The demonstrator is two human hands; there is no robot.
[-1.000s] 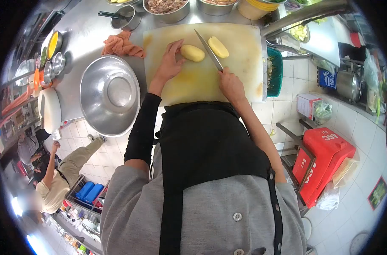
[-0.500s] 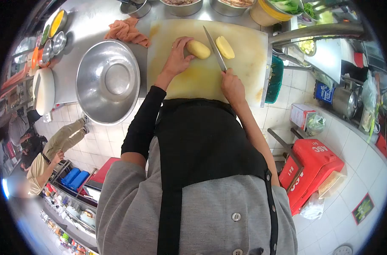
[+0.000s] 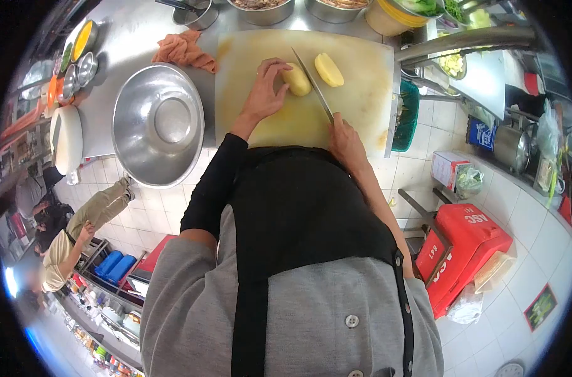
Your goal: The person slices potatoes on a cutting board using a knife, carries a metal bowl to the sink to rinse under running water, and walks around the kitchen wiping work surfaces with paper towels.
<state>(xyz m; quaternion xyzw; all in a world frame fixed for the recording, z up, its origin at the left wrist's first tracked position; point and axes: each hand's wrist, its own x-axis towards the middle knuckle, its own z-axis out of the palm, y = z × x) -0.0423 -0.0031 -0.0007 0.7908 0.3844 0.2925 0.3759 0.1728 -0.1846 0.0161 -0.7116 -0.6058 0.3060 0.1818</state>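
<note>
On the pale cutting board (image 3: 361, 119) lies a yellow potato (image 3: 296, 80), its long side close to the knife blade. My left hand (image 3: 266, 93) is at the potato's left side, fingers curved around its edge, thumb and fingertips near it. The knife (image 3: 313, 83) points away from me and slants to the left, its handle wrapped in my right hand (image 3: 347, 143). A second potato piece (image 3: 329, 70), with a flat cut side, rests to the right of the blade.
A big steel bowl (image 3: 172, 122) stands left of the board, below an orange cloth (image 3: 184, 49). Steel containers of meat (image 3: 262, 14) line the back. A green basket (image 3: 406, 116) is at the right. Another person (image 3: 62, 254) is at the lower left.
The whole potato has turned more upright beside the blade, and my left hand has shifted with it. The view has also moved; the knife stays in my right hand.
</note>
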